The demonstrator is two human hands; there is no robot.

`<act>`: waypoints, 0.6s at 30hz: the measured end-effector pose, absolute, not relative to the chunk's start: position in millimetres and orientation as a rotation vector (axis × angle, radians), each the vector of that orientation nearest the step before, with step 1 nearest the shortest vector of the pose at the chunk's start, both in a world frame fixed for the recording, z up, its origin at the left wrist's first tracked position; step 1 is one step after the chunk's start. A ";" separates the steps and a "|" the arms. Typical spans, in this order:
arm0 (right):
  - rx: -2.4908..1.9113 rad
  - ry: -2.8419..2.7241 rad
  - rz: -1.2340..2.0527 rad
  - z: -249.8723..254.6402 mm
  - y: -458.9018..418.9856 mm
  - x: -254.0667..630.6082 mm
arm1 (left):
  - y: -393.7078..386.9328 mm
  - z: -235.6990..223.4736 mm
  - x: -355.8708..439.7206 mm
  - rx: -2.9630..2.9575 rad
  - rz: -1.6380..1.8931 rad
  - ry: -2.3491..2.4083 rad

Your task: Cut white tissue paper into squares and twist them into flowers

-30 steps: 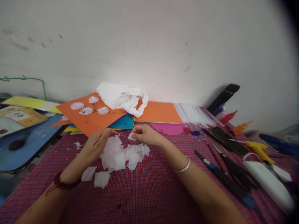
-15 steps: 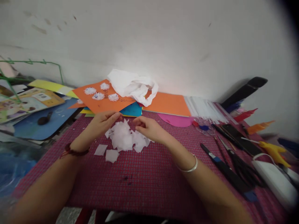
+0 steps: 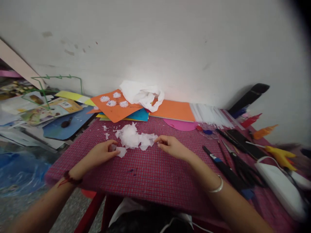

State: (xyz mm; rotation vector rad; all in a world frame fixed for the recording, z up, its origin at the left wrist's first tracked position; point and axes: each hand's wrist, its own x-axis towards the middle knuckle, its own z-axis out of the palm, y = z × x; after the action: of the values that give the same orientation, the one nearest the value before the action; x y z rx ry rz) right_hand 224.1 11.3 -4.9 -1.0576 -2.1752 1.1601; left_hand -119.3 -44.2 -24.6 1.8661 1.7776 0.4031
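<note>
A loose heap of white tissue paper pieces [image 3: 128,136] lies on the red checked tablecloth. My left hand [image 3: 103,152] is left of the heap, thumb and forefinger curved and apart. They touch small tissue squares [image 3: 121,151] at the heap's near left side, partly hidden by the fingers. At the heap's right edge is my right hand [image 3: 171,146], fingers bent, with a gap between thumb and forefinger. Its fingertips meet or nearly meet the outermost pieces, and I see nothing held in it.
Behind the heap lie an orange sheet with white flowers [image 3: 114,110], crumpled white tissue [image 3: 138,92] and an orange pad [image 3: 172,110]. To the right are a box cutter [image 3: 225,171], scissors [image 3: 240,163], a yellow glue gun [image 3: 279,155] and a white power bank-like block [image 3: 279,186].
Both hands have parted from above the heap: the left came down to the tissue squares, the right moved to the heap's right edge. The squares shifted toward the heap. The view turned left.
</note>
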 end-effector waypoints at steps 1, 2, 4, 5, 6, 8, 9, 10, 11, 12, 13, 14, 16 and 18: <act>-1.040 -2.148 1.179 -7.2 10.6 223.3 | -47.2 -30.6 -115.6 1.858 0.432 1.779; -1.028 -2.115 1.200 -9.7 10.3 222.4 | -49.5 -34.6 -111.9 1.855 0.468 1.763; -1.025 -2.037 1.246 -15.7 11.1 221.3 | -52.0 -34.8 -106.3 1.824 0.558 1.719; -1.034 -2.002 1.260 -19.4 12.2 221.4 | -52.0 -30.6 -104.6 1.793 0.610 1.703; -1.048 -1.973 1.260 -23.3 13.7 221.9 | -50.9 -23.6 -103.5 1.755 0.666 1.694; -1.085 -1.929 1.225 -31.9 17.6 224.4 | -44.8 -4.1 -101.8 1.693 0.763 1.680; -1.104 -1.915 1.196 -36.1 19.8 226.1 | -39.5 6.8 -100.5 1.681 0.801 1.676; -1.124 -1.901 1.171 -40.1 21.9 227.8 | -32.8 17.1 -98.4 1.686 0.818 1.662; -1.143 -1.886 1.157 -43.6 23.7 229.6 | -24.8 26.1 -95.6 1.698 0.825 1.649; -1.161 -1.874 1.150 -46.5 25.2 231.1 | -15.8 33.3 -92.2 1.715 0.811 1.643; -1.178 -1.870 1.140 -48.7 26.1 232.2 | -6.2 38.5 -88.5 1.733 0.782 1.650; -1.189 -1.878 1.120 -50.2 26.6 233.0 | 3.5 41.9 -85.0 1.751 0.742 1.672; -1.201 -1.931 1.037 -51.7 26.1 233.4 | 21.6 45.5 -81.0 1.797 0.639 1.734; -1.200 -2.011 0.935 -52.0 24.5 232.6 | 34.9 48.0 -84.9 1.858 0.548 1.772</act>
State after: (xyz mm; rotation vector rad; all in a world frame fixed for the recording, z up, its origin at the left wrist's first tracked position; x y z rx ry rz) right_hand 232.6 24.5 -52.0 -1.2004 -2.0107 0.9351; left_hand -84.9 34.9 48.0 1.8580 1.7716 0.5483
